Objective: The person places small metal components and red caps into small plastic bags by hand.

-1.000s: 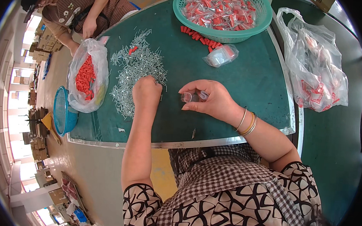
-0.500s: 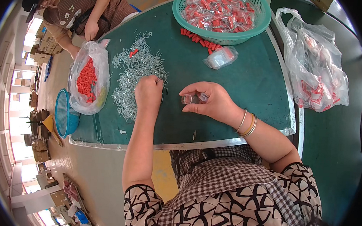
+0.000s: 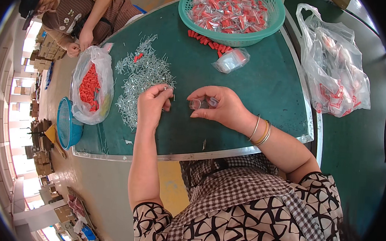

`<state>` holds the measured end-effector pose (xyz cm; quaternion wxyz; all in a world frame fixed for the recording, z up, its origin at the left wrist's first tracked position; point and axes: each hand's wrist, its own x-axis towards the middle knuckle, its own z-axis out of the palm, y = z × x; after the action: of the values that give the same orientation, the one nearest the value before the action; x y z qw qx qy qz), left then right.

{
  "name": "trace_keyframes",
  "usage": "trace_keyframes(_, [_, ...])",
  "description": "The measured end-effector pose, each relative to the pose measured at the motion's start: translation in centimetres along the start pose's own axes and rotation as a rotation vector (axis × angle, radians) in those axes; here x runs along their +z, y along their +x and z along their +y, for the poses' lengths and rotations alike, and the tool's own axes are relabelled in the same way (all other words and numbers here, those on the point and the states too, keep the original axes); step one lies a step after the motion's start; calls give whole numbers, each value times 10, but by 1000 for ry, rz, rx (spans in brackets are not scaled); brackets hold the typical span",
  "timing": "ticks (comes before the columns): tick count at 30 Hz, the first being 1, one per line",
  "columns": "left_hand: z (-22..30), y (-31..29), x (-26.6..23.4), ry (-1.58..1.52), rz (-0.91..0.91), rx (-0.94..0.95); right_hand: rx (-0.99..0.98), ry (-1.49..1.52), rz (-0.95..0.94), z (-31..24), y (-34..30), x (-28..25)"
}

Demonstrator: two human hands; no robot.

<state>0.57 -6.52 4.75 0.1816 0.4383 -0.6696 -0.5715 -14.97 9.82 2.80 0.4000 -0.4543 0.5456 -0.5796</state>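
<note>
My left hand (image 3: 153, 104) is at the right edge of a pile of small silvery screws (image 3: 140, 79) on the green table. Its fingertips are pinched together, with a bit of metal showing between them that looks like a screw. To the right, my right hand (image 3: 222, 105) holds a small clear plastic bag (image 3: 195, 104) between thumb and fingers. The bag's rounded mouth gapes toward my left hand, a short gap away. More clear plastic is tucked inside the curled fingers. One red plug (image 3: 138, 57) lies on the screws.
A green basket (image 3: 273, 30) of bagged red plugs stands at the back, with loose red plugs (image 3: 209, 43) and a clear packet (image 3: 232, 61) before it. At left are a bag of red plugs (image 3: 90, 87) and a blue basket (image 3: 64, 123). A co-worker (image 3: 78, 16) sits beyond; a plastic bag (image 3: 337, 76) lies right.
My left hand has lifted back slightly from the screw pile, its fingers now turned toward the right hand. The right hand keeps its hold on the bag. The co-worker's hands have shifted.
</note>
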Motion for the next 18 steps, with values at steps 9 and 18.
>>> trace_keyframes(9, [32,-46,22,112,-123,223,122,92,-15,3,2,3])
trace_keyframes(18, [42,-56,28,428,-71,607,132,238,-26,8,2,2])
